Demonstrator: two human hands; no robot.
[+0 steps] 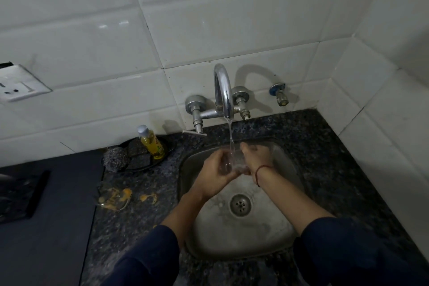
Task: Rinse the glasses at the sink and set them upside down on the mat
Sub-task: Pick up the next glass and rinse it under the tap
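Over the steel sink point(274, 237) both hands hold one clear glass point(231, 162) under the running tap point(223, 90). My left hand point(214, 169) wraps the glass from the left. From the right, my right hand point(251, 157) closes on it, a red thread around its wrist. The water stream falls onto the glass between the hands. A dark mat point(53, 227) covers the counter to the left. Two clear glasses point(111, 196) with yellow residue lie on the counter by the mat's edge.
A yellow soap bottle point(152, 144), a steel scrubber point(115, 158) and a dark sponge sit on a black dish left of the tap. A dark tray point(21, 195) lies at the far left on the mat. Tiled walls close in behind and on the right.
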